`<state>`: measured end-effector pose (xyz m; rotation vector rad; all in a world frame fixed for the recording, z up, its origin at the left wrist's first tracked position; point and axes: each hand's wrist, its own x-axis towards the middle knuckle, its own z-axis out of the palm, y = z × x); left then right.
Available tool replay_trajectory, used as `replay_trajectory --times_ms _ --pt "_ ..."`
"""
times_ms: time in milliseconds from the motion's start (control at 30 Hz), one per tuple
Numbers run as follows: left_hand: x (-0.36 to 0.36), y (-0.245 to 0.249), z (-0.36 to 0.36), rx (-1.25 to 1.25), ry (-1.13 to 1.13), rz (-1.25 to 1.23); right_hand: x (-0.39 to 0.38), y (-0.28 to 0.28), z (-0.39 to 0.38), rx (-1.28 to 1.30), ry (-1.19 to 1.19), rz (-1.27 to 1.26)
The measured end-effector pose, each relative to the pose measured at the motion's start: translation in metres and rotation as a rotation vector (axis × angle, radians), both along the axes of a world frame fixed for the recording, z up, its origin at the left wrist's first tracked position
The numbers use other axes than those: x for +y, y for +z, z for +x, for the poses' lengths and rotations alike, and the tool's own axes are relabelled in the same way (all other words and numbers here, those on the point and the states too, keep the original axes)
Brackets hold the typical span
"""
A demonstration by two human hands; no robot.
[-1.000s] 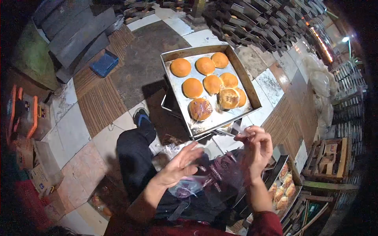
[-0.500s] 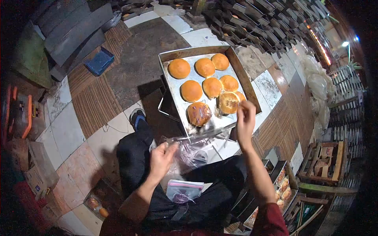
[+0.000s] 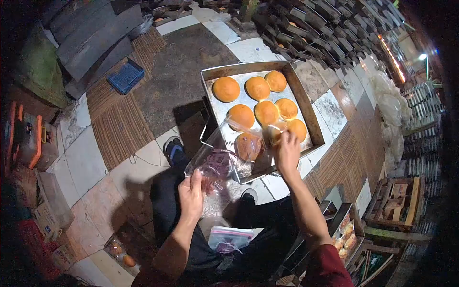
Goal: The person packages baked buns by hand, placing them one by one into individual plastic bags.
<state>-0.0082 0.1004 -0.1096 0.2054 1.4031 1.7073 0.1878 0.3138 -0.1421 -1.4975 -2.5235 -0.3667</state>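
Note:
A metal tray [image 3: 311, 115] holds several round golden buns [image 3: 240, 117]. Near its front edge sits a bun with a dark, glossy top [image 3: 249, 146], partly behind clear plastic. My left hand [image 3: 192, 195] is closed on a clear plastic bag with purple print [image 3: 215, 165], whose upper part reaches over the tray. My right hand [image 3: 288, 152] is over the tray's front right part, its fingers closed round a bun that they mostly hide. On my lap lies a packet of clear bags with a pink strip [image 3: 229, 238].
Packed buns fill a tray [image 3: 356, 239] at the lower right; another tray [image 3: 114, 256] stands at the lower left. A blue basket [image 3: 125, 76] is on the floor. A wooden crate [image 3: 412, 201] stands at the right.
The bag in my left hand has spread upward over the tray's front left edge. My right hand has moved down and left onto a bun. The whole view has shifted slightly.

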Motion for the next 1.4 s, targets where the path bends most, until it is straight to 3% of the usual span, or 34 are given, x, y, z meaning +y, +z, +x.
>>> replay_trajectory --times_ms 33,67,133,200,300,367,400,467,500,533,600,667,733,800,833,933,1000,1067,1133,1200,1267,1333,1400 --pt "0.0 0.002 0.0 -0.028 0.019 -0.014 0.003 -0.017 0.011 0.074 0.122 -0.197" --pt "0.003 0.003 -0.001 -0.052 0.038 -0.023 0.008 -0.009 0.012 0.077 0.118 -0.195" --pt "0.006 0.003 0.001 -0.062 0.039 0.009 0.033 0.014 0.005 0.252 -0.171 -0.517" --pt "0.006 0.002 0.003 -0.067 0.039 0.03 0.082 -0.005 0.027 0.276 -0.163 -0.105" --pt "0.008 -0.007 0.008 -0.078 -0.01 0.025 0.149 -0.041 0.064 0.244 -0.239 -0.001" --pt "0.01 -0.007 0.009 -0.044 -0.025 0.038 0.179 -0.053 0.078 0.266 -0.22 -0.504" --pt "0.011 -0.007 0.01 -0.016 -0.038 0.048 0.186 -0.04 0.073 0.27 -0.218 -0.507" --pt "0.016 -0.005 0.011 0.003 -0.045 0.044 0.187 -0.001 0.057 -0.043 -0.219 -0.925" --pt "0.016 -0.004 0.012 0.011 -0.053 0.044 0.184 -0.003 0.056 -0.124 -0.132 -0.744" --pt "0.016 -0.003 0.013 0.01 -0.057 0.042 0.172 -0.005 0.057 -0.124 -0.136 -0.746" --pt "0.016 -0.001 0.014 0.045 -0.118 0.078 0.138 -0.018 0.071 0.182 -0.034 -0.661" --pt "0.015 0.0 0.015 0.053 -0.155 0.084 0.117 -0.012 0.079 0.423 -0.21 -0.595" --pt "0.012 0.001 0.016 0.054 -0.186 0.086 0.086 0.002 0.083 1.15 -0.316 -0.799" --pt "0.009 0.001 0.017 0.104 -0.31 0.12 0.051 0.044 0.078 1.854 -0.239 -1.313" --pt "0.008 0.0 0.019 0.078 -0.365 0.121 0.036 0.053 0.079 1.931 -0.15 -1.346" --pt "0.008 0.008 0.022 0.29 -0.461 0.074 -0.012 0.089 0.069 1.907 0.021 -1.466" --pt "0.003 -0.001 0.023 0.325 -0.488 0.077 -0.052 0.12 0.062 1.701 -0.058 -1.491" --pt "-0.005 0.004 0.022 0.368 -0.585 0.042 -0.087 0.124 0.06 1.625 -0.245 -1.5" --pt "-0.02 0.011 0.021 0.397 -0.589 0.018 -0.114 0.101 0.078 1.327 -0.246 -1.373" --pt "-0.036 0.03 0.016 0.389 -0.72 -0.057 -0.153 0.117 0.087 1.281 -0.044 -1.481" --pt "-0.052 0.038 0.015 0.443 -0.723 -0.055 -0.182 0.116 0.086 1.435 -0.09 -1.671" --pt "-0.067 0.063 0.01 0.554 -0.846 -0.145 -0.208 0.113 0.086 1.316 -0.029 -1.656" --pt "-0.081 0.071 0.009 0.465 -0.876 -0.154 -0.233 0.124 0.072 1.117 -0.058 -1.583"
